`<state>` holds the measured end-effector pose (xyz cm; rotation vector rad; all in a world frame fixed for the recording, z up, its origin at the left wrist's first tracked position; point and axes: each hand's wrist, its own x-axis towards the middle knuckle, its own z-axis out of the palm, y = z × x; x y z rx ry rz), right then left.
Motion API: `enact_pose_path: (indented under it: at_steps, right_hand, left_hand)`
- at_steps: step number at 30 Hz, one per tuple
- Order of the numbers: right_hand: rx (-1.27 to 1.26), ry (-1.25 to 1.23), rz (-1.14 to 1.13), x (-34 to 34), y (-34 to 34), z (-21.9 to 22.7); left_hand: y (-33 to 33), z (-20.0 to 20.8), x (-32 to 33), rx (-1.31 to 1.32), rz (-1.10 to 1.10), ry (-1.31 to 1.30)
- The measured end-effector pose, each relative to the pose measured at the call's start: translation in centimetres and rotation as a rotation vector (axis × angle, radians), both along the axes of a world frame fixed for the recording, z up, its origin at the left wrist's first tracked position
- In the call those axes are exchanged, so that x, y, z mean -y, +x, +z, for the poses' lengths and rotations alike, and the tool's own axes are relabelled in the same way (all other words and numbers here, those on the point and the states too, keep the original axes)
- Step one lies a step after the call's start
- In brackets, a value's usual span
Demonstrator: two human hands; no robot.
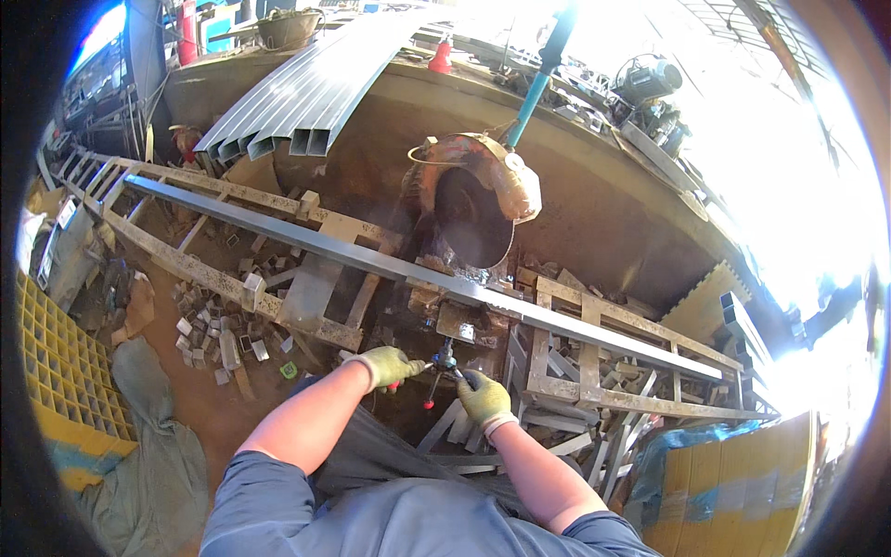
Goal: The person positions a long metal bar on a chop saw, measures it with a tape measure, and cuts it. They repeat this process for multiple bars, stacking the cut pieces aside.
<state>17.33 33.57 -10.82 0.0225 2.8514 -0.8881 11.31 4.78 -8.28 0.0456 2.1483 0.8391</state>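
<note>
A long square metal tube [371, 263] lies slantwise across a low metal frame, passing just in front of a large cut-off saw's dark round blade [471, 219]. Below the tube stands a vise [446, 353] with a spoked hand wheel, one spoke ending in a red ball knob [428, 405]. My left hand [386, 369], in a yellow-green work glove, is closed around a spoke on the wheel's left; a bit of red shows under its fingers. My right hand [484, 399], gloved alike, is closed on a spoke on the right. The fingers hide both grips in part.
Short tube offcuts [218, 339] are heaped on the floor at left. A bundle of square tubes [316, 88] juts out from the ledge behind. A yellow grid crate [70, 371] is at far left, and a taped cardboard box [738, 483] stands at lower right.
</note>
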Motion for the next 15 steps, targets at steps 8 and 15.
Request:
enact_pose_path:
  at_steps: [8, 15]
  right_hand:
    - [-0.005, -0.005, -0.001, 0.3, 0.2, 0.1]
    - [-0.032, 0.006, -0.008, 0.3, -0.1, -0.4]
  left_hand:
    - [3.0, -2.9, -1.7, -0.402, -0.171, -0.294]
    - [3.5, 2.1, -0.9, -0.399, -0.227, -0.271]
